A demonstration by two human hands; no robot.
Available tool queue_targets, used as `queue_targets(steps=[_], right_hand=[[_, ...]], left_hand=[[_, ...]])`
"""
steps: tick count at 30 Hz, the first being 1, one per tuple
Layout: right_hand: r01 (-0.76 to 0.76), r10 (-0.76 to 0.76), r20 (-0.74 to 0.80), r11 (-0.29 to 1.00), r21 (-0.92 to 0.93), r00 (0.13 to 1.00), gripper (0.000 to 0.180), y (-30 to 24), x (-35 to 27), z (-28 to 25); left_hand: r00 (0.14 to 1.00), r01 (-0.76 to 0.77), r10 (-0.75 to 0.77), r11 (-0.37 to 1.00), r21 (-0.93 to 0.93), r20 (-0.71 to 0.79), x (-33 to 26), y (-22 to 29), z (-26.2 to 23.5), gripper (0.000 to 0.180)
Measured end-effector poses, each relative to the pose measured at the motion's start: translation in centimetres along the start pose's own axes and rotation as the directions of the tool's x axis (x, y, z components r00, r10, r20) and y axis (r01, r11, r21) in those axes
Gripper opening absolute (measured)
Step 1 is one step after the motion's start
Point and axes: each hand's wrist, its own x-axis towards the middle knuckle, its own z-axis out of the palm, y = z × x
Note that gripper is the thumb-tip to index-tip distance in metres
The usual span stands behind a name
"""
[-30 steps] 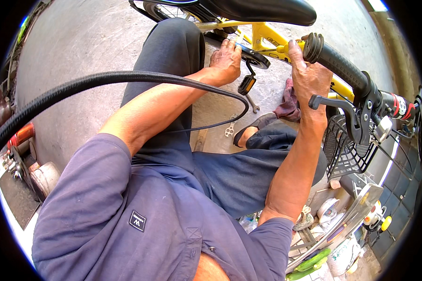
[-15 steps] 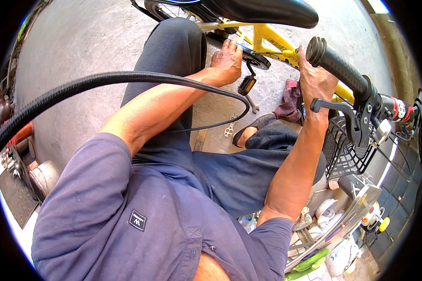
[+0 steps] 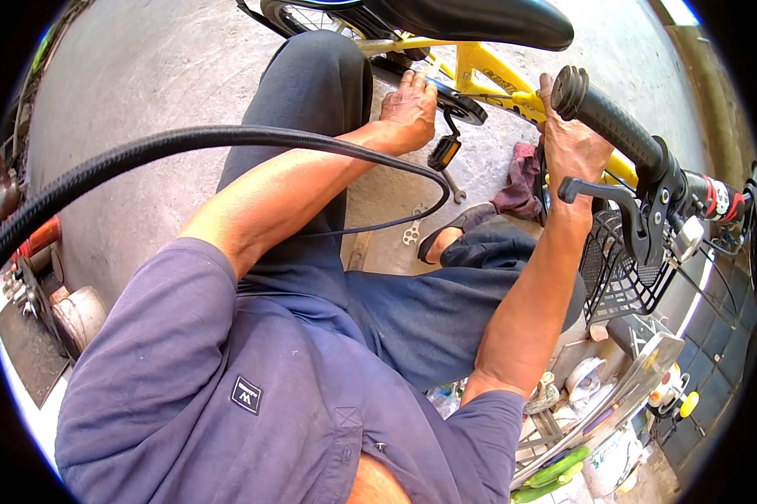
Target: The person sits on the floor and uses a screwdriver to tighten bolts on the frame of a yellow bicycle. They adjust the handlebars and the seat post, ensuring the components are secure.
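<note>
A yellow bicycle frame (image 3: pixel 492 76) with a black saddle (image 3: pixel 471 18) stands in front of me. My left hand (image 3: pixel 408 113) lies against the black chain guard (image 3: pixel 462 107), its fingers stretched out over the guard. Just below that hand hangs a black pedal (image 3: pixel 445 152) with an orange reflector. My right hand (image 3: pixel 578 153) is at the front of the frame, under the black handlebar grip (image 3: pixel 609 118); its thumb points up beside the yellow tube and its other fingers are hidden. The brake lever (image 3: pixel 618 202) passes close to that wrist.
On the floor lie an open-end wrench (image 3: pixel 455 187), a flat multi-hole wrench (image 3: pixel 413 225) and a dark red rag (image 3: pixel 519 181). A thick black hose (image 3: pixel 227 137) arcs over my left forearm. A black basket (image 3: pixel 618 265) and green vegetables (image 3: pixel 557 473) are at right.
My right thumb has lifted off the yellow tube and the right hand has moved slightly to the right. My left hand stays on the chain guard.
</note>
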Motion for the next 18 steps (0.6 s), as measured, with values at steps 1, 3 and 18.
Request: queue_targets(steps=[1, 3, 18], right_hand=[[-0.056, 0.056, 0.0, 0.994, 0.09, 0.998, 0.049, -0.3, -0.1, 0.0], [-0.11, 0.112, 0.003, 0.975, 0.194, 0.994, 0.049, -1.1, 0.1, 0.1], [0.042, -0.066, 0.031, 0.87, 0.491, 0.997, 0.024, -1.4, 1.4, 0.3]], left_hand=[[1.0, -0.001, 0.001, 1.0, -0.005, -0.008, 0.0, -0.1, 0.1, 0.052], [1.0, -0.003, 0.003, 1.0, -0.015, -0.025, 0.1, 0.1, 0.4, 0.052], [0.998, -0.014, 0.017, 0.999, 0.044, -0.061, 0.4, 0.3, 1.2, 0.052]])
